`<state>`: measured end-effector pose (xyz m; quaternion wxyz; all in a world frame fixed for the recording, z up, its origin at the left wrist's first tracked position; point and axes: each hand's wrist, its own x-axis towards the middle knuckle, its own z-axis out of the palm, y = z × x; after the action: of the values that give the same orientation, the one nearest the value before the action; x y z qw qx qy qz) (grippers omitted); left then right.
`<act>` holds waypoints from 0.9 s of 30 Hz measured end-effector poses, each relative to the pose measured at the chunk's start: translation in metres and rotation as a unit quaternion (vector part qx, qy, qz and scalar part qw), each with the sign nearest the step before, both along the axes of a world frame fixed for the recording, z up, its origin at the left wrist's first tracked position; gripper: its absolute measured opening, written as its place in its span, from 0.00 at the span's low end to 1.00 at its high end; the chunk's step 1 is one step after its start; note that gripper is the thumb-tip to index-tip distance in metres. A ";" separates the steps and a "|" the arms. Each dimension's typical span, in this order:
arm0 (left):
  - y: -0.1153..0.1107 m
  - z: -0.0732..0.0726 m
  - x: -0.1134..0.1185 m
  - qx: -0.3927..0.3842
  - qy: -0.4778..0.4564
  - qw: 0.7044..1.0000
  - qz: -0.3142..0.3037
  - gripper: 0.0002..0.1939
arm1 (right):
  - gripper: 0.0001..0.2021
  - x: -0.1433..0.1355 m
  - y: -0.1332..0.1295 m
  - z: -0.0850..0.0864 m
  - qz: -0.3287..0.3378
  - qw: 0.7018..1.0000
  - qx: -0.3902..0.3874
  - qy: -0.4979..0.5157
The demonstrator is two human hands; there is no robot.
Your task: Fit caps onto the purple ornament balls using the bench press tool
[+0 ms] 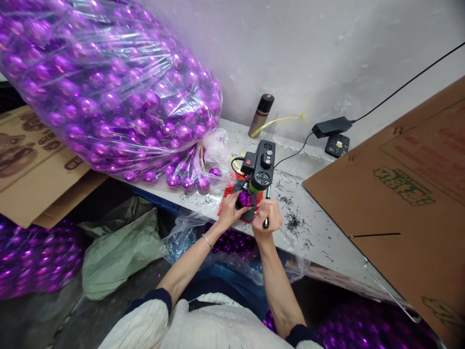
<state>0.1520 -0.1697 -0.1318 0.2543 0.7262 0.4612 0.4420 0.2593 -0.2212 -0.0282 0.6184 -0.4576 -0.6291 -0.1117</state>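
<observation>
A small black bench drill press (262,167) stands on the white table with a red mat (225,202) under its base. Beneath its head sits a shiny purple ball (246,198). My left hand (232,209) has its fingers closed around the ball's left and front side, steadying it on the base. At the right of the machine, my right hand (268,216) is wrapped round the black-ended lever (266,223) of the press. The underside of the ball and the drill tip are hidden.
A huge clear bag of purple balls (145,97) leans at the left. Behind the machine are a spray can (260,115) and a power adapter (331,127). A large cardboard box (407,194) stands at the right. Dark shavings (294,222) litter the table (319,237).
</observation>
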 end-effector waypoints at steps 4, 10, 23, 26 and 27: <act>-0.016 0.006 -0.010 0.016 -0.002 1.000 0.020 0.33 | 0.14 -0.001 -0.005 0.038 0.001 0.997 -0.073 0.035; -0.105 -0.022 -0.048 0.068 0.089 0.989 -0.101 0.40 | 0.12 -0.001 -0.009 0.029 0.013 0.998 -0.067 0.017; 0.090 0.082 -0.096 -0.029 0.202 0.970 0.133 0.12 | 0.13 -0.005 -0.008 0.014 0.009 0.999 -0.048 0.019; 0.118 0.086 -0.104 -0.106 0.298 0.948 0.007 0.18 | 0.13 -0.006 -0.008 0.013 0.010 0.999 -0.042 0.019; 0.120 0.083 -0.104 -0.106 0.309 0.945 -0.014 0.21 | 0.12 -0.006 -0.007 0.013 0.011 0.999 -0.039 0.019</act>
<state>0.0482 -0.0500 -0.0491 0.1804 0.8026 0.5510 0.1406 0.2534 -0.2285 -0.0157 0.6132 -0.4765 -0.6261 -0.0709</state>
